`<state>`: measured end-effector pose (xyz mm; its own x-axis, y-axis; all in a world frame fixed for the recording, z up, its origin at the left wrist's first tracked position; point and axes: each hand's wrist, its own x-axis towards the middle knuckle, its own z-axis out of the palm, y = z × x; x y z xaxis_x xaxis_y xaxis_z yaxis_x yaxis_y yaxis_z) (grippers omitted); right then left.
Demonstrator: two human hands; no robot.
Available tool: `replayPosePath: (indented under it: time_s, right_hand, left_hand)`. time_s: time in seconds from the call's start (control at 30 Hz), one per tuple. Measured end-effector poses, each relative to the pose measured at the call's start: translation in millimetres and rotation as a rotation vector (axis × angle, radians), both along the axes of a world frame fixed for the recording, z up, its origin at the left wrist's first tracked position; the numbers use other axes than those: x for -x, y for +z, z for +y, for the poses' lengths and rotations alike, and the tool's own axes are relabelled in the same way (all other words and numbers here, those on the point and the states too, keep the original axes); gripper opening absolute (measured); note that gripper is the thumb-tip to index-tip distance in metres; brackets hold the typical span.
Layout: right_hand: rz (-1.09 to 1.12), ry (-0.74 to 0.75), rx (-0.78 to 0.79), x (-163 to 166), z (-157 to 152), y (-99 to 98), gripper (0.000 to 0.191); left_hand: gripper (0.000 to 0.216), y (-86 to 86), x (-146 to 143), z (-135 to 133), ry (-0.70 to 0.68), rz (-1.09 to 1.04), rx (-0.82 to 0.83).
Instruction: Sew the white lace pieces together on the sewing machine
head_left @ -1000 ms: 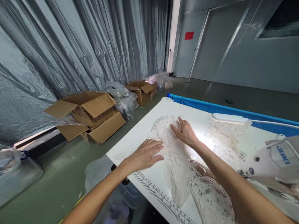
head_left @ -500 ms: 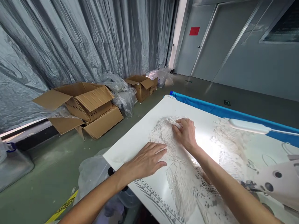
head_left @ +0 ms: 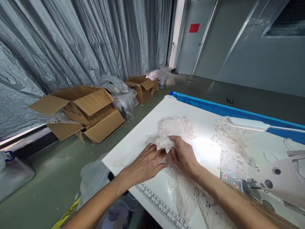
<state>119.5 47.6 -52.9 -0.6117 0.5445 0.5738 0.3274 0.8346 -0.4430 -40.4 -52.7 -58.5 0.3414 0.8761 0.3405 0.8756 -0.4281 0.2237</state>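
Observation:
On the white tabletop, my right hand pinches a gathered fold of white lace fabric. My left hand lies flat with its fingers stretched out; the fold covers its fingertips. Beyond both hands, a flat piece of lace rests on the table. More lace runs from under my right hand toward the table's near edge, partly hidden by my forearm. Another crumpled lace pile sits farther right, beside the sewing machine.
A white lamp bar with a cord lies over the right lace pile. Printed ruler markings line the near edge. Blue cloth borders the far edge. Open cardboard boxes and plastic bags stand on the floor at left.
My right hand has drawn its part of the lace back toward me, bunching it over my left fingertips. The left hand has barely moved. The view has shifted slightly.

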Motion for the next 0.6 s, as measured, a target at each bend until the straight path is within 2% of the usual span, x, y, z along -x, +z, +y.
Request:
replayPosePath:
  time_s: [0.07,0.13,0.23,0.3,0.43,0.6]
  right_hand:
    - [0.021,-0.187,0.252,2.8,19.5,6.4,0.025]
    - [0.052,-0.336,0.406,6.1,45.2,10.4,0.025]
    - [0.021,-0.366,0.477,8.7,80.3,9.4,0.032]
    - [-0.005,-0.360,0.499,7.6,92.9,7.5,0.038]
    - [-0.006,-0.364,0.400,-0.3,90.2,10.2,0.054]
    - [-0.065,-0.318,0.044,-7.9,69.7,6.3,0.052]
  left_hand:
    - [0.035,2.1,0.5,0.5,-0.016,-0.010,0.016]
    - [0.036,3.0,0.7,0.4,-0.022,-0.018,0.031]
    - [0.036,1.5,0.7,0.1,-0.024,-0.025,0.043]
    - [0.036,-0.4,0.9,0.5,-0.027,-0.024,0.048]
    - [0.034,-3.0,1.8,1.7,-0.026,-0.018,0.051]
    - [0.036,-2.0,2.0,1.2,-0.027,-0.020,0.028]
